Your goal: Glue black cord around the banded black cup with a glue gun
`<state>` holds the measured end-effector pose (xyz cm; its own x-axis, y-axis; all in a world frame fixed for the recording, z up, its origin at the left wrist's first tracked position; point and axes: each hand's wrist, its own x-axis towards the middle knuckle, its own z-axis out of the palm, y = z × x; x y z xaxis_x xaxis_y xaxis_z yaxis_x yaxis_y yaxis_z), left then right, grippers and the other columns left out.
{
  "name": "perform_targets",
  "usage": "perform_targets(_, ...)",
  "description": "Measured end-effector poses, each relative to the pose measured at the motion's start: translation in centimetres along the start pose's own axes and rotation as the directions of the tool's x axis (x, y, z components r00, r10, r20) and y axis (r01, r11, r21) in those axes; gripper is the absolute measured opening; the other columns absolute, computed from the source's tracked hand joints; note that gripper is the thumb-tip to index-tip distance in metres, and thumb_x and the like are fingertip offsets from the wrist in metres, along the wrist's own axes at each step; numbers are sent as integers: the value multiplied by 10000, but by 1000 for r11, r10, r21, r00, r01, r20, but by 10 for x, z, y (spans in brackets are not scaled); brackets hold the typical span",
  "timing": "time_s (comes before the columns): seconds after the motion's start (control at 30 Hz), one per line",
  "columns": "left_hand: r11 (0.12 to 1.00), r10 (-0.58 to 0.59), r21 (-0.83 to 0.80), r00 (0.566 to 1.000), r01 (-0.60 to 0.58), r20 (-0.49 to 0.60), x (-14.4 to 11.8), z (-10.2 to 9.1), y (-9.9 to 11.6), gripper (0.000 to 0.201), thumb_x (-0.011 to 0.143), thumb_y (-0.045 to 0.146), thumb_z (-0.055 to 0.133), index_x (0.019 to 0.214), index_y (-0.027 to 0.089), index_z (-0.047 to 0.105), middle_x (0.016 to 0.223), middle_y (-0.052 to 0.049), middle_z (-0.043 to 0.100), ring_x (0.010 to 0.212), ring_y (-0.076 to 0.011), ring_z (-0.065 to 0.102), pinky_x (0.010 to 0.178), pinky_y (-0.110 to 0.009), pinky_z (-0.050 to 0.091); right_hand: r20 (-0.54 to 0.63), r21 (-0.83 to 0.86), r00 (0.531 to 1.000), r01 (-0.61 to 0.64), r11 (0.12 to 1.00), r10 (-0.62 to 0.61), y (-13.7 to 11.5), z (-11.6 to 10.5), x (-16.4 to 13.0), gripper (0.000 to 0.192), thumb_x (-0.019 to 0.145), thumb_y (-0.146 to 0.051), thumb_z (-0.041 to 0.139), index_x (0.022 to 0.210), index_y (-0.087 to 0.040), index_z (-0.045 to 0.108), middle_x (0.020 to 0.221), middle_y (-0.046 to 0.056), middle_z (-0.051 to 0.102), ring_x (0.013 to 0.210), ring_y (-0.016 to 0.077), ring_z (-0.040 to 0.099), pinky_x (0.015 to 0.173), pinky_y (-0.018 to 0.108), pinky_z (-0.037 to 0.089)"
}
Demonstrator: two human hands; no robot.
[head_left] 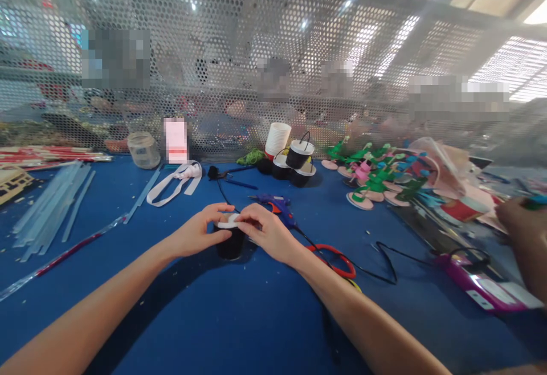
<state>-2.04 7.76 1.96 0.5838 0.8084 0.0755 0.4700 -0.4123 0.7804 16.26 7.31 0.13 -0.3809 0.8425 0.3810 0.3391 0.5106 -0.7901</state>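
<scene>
A small black cup with a white rim [229, 248] stands on the blue table in front of me. My left hand [197, 232] is closed around its left side, thumb on the near wall and fingers along the rim. With thumb and fingertips, my right hand [268, 232] pinches the right side of the white rim; anything small between those fingertips is hidden. Just behind my right hand lies a blue glue gun [280, 205] with an orange trigger. Red-handled scissors [337, 258] lie partly behind my right forearm.
Black pails with handles [300, 155] stand beside stacked white cups [277, 138] at the mesh. Left are glue sticks [53, 210], white ribbon [175, 184] and a jar [144, 150]. Right are green pipe-cleaner figures [378, 178], a purple power strip [482, 284] and another person's hand [519, 221].
</scene>
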Motion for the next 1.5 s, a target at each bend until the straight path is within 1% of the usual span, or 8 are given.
perform_targets(0.1, 1000, 0, -14, 1000, 0, -4, 0, -2, -3, 124, 713, 271, 513, 679, 154, 493, 1222, -123, 437, 1162, -229, 371, 975, -385, 256, 9, -13, 1000, 1, 1000, -1, 0, -3, 0, 165, 777, -112, 445, 861, -178, 571, 876, 54, 557, 758, 126, 529, 651, 257, 442)
perform_targets(0.2, 1000, -5, -23, 1000, 4, -6, 0, -2, -5, 125, 710, 273, 516, 686, 151, 500, 1220, -129, 436, 1163, -229, 371, 977, -389, 253, 2, -67, 1000, 26, 997, -26, 2, -5, 2, 161, 760, -92, 463, 839, -182, 570, 859, 48, 572, 747, 127, 542, 643, 258, 454)
perform_targets(0.33, 999, -13, -30, 1000, 13, -13, 0, -3, -7, 133, 712, 286, 517, 705, 153, 509, 1222, -122, 445, 1179, -230, 352, 986, -396, 239, -49, -188, 984, 162, 969, -173, 4, -5, 2, 96, 745, -107, 513, 765, -177, 574, 797, 44, 582, 728, 134, 553, 658, 266, 463)
perform_targets(0.5, 998, -33, -55, 999, 32, -18, -1, -3, -10, 137, 711, 292, 526, 687, 159, 502, 1218, -101, 464, 1176, -220, 362, 983, -380, 252, -79, -339, 944, 278, 899, -322, -2, -4, 0, 132, 795, -113, 431, 751, -162, 545, 810, 76, 568, 763, 144, 549, 688, 269, 468)
perform_targets(0.67, 997, -49, -55, 998, 48, -26, -1, -4, -9, 148, 712, 301, 527, 677, 159, 501, 1209, -101, 478, 1177, -223, 368, 978, -381, 263, -12, -420, 956, 260, 869, -292, -9, -6, -3, 149, 745, -72, 405, 718, -182, 502, 849, 76, 536, 722, 141, 530, 626, 263, 474)
perform_targets(0.87, 998, -54, -44, 998, 52, -29, -1, -5, -9, 142, 707, 297, 523, 674, 160, 507, 1206, -97, 483, 1167, -229, 379, 977, -384, 264, 31, -420, 970, 232, 877, -242, -7, -6, -3, 150, 704, -54, 406, 684, -188, 471, 856, 78, 532, 750, 150, 535, 620, 263, 471)
perform_targets(1.1, 998, -55, -42, 998, 55, -12, 0, -6, -6, 146, 705, 296, 519, 668, 157, 499, 1210, -99, 470, 1162, -234, 375, 976, -378, 269, 37, -375, 964, 256, 891, -262, -5, -4, -2, 144, 687, -50, 414, 661, -191, 427, 914, 88, 574, 708, 140, 550, 613, 269, 458)
perform_targets(1.5, 1000, -29, 5, 1000, 29, 6, 0, -8, -5, 125, 704, 282, 522, 728, 160, 513, 1200, -102, 478, 1160, -227, 382, 978, -386, 275, 50, -365, 962, 267, 892, -268, -3, -2, -2, 172, 669, -43, 394, 630, -208, 371, 819, 74, 583, 700, 145, 547, 605, 271, 454)
